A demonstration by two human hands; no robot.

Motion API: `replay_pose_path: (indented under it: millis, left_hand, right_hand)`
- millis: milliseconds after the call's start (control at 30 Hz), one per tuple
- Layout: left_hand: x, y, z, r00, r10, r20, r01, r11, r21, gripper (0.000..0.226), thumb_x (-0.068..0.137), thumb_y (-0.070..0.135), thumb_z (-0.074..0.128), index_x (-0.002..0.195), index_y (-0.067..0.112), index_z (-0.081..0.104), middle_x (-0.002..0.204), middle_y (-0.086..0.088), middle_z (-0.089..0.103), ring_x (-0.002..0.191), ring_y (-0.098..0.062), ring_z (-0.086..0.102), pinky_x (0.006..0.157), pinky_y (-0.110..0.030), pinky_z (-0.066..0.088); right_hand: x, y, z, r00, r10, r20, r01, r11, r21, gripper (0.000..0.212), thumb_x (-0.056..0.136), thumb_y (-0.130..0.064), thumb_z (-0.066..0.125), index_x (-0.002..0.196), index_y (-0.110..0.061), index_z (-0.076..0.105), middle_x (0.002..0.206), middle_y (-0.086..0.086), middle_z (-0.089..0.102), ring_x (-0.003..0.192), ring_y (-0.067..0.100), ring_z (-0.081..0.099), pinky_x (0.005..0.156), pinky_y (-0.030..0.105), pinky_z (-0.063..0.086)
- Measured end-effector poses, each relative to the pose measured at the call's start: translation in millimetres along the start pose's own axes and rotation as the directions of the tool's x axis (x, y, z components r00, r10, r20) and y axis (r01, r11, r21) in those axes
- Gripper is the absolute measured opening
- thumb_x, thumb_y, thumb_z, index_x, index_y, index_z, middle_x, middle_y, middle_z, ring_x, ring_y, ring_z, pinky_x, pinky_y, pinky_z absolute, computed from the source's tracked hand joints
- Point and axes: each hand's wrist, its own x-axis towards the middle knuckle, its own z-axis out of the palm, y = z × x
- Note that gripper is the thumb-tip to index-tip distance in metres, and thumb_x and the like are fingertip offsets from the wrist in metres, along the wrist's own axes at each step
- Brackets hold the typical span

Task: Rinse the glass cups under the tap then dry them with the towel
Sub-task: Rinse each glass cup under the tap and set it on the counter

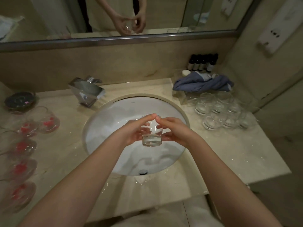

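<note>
Over the white sink basin (105, 122) both my hands hold one clear glass cup (151, 139), tipped so its thick base faces me. My left hand (133, 130) grips its left side, fingers curled over the top. My right hand (173, 130) grips the right side, thumb underneath. The chrome tap (86, 91) stands at the back left; I see no water running. A blue towel (203, 83) lies bunched at the back right. Several clear cups (223, 110) cluster on the right counter. Several cups with red stains (24, 140) stand on the left counter.
A row of small dark bottles (203, 63) stands behind the towel, beside a clear box (182, 95). A dark dish (20, 100) sits at the far left. The mirror (114, 15) above reflects my hands. The counter's front edge (147, 208) is wet.
</note>
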Motion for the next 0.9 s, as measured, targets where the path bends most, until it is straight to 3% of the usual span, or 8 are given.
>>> replay_pose_path:
  millis: [167,267,333,400,467,533,700,900]
  left_hand:
    - [-1,14,20,0.986,0.149,0.076,-0.165,0.938,0.306,0.067,0.054,0.05,0.09,0.113,0.025,0.07,0.111,-0.002,0.069,0.097,-0.012,0.062,0.08,-0.025,0.049]
    - [-1,23,39,0.962,0.221,0.162,-0.267,0.889,0.372,0.06,0.067,0.029,0.09,0.121,0.02,0.065,0.113,-0.002,0.069,0.091,-0.008,0.063,0.065,-0.009,0.046]
    - [0,29,52,0.942,0.254,0.217,-0.327,0.838,0.436,0.062,0.067,0.026,0.09,0.123,0.024,0.063,0.114,0.002,0.068,0.092,-0.004,0.063,0.061,-0.004,0.044]
    - [4,32,64,0.916,0.299,0.267,-0.395,0.791,0.468,0.08,0.047,0.035,0.096,0.121,0.028,0.063,0.113,0.004,0.068,0.099,-0.008,0.063,0.078,-0.013,0.05]
    - [7,34,77,0.895,0.327,0.302,-0.441,0.74,0.507,0.089,0.037,0.04,0.094,0.12,0.031,0.064,0.113,0.005,0.067,0.103,-0.01,0.062,0.091,-0.022,0.052]
    - [9,36,93,0.875,0.34,0.344,-0.481,0.688,0.544,0.087,0.042,0.035,0.097,0.122,0.032,0.064,0.113,0.006,0.066,0.105,-0.009,0.061,0.091,-0.021,0.052]
    - [15,38,137,0.806,0.382,0.452,-0.591,0.565,0.576,0.075,0.055,0.015,0.096,0.12,0.029,0.063,0.105,0.012,0.065,0.098,-0.003,0.061,0.082,-0.011,0.052]
    - [36,33,196,0.751,0.367,0.548,-0.659,0.371,0.655,0.089,0.047,0.027,0.099,0.128,0.02,0.063,0.11,0.002,0.069,0.102,-0.015,0.065,0.094,-0.038,0.053]
  right_hand:
    - [-20,9,-34,0.983,-0.177,-0.046,0.18,0.983,0.049,0.043,0.085,-0.014,0.072,0.125,-0.007,0.059,0.11,0.01,0.063,0.083,0.02,0.07,0.076,0.026,0.058]
    - [-31,13,-55,0.959,-0.272,-0.085,0.273,0.962,0.0,0.042,0.076,-0.008,0.078,0.113,-0.021,0.064,0.109,0.006,0.062,0.093,0.014,0.068,0.086,0.029,0.057]
    - [-40,15,-68,0.936,-0.329,-0.127,0.317,0.943,-0.102,0.049,0.07,-0.007,0.084,0.111,-0.026,0.064,0.111,0.003,0.065,0.105,0.01,0.064,0.092,0.03,0.054]
    - [-49,14,-79,0.926,-0.344,-0.153,0.327,0.936,-0.127,0.054,0.068,0.0,0.084,0.111,-0.024,0.061,0.117,0.004,0.064,0.108,0.017,0.064,0.093,0.029,0.053]
    - [-58,15,-91,0.925,-0.341,-0.165,0.327,0.939,-0.105,0.059,0.066,0.007,0.083,0.111,-0.02,0.057,0.123,0.007,0.062,0.098,0.024,0.068,0.087,0.03,0.055]
    - [-67,16,-101,0.918,-0.344,-0.198,0.318,0.936,-0.15,0.067,0.065,0.008,0.084,0.118,-0.019,0.054,0.123,0.005,0.061,0.094,0.026,0.067,0.085,0.032,0.057]
    - [-85,23,-131,0.876,-0.382,-0.296,0.26,0.888,-0.379,0.084,0.06,0.0,0.089,0.134,-0.024,0.055,0.123,0.001,0.062,0.107,0.02,0.062,0.087,0.035,0.057]
    - [-102,38,-170,0.84,-0.389,-0.378,0.136,0.826,-0.548,0.083,0.061,-0.008,0.09,0.135,-0.017,0.054,0.123,0.001,0.06,0.103,0.015,0.059,0.085,0.029,0.055]
